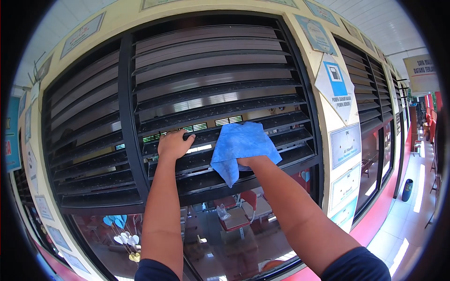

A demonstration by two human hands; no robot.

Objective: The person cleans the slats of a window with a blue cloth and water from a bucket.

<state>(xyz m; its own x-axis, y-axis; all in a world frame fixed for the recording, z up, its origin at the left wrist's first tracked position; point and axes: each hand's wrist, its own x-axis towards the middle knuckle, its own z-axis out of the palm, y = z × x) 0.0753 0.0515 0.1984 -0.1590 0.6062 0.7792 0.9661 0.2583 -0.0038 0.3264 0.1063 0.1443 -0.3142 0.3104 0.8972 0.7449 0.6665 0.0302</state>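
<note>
A blue cloth [244,145] is draped over my right hand [247,161] and lies against the dark slats of a louvered window. My right fingers are hidden beneath it, and one corner of the cloth hangs down in a point. To the left, my left hand [175,144] is hooked over the edge of a louver slat [206,136], its thumb pointing right along the slat and its fingertips behind it. Pale specks and dust marks show on several slats around both hands.
Below the louvers, a glass pane [206,255] shows red chairs [241,210] inside and heart-shaped decorations [126,239] at left. Signs, including a fuel pump sign [335,84], cover the yellow frame at right. Farther right, a dark bin [407,190] stands on the tiled walkway [393,225].
</note>
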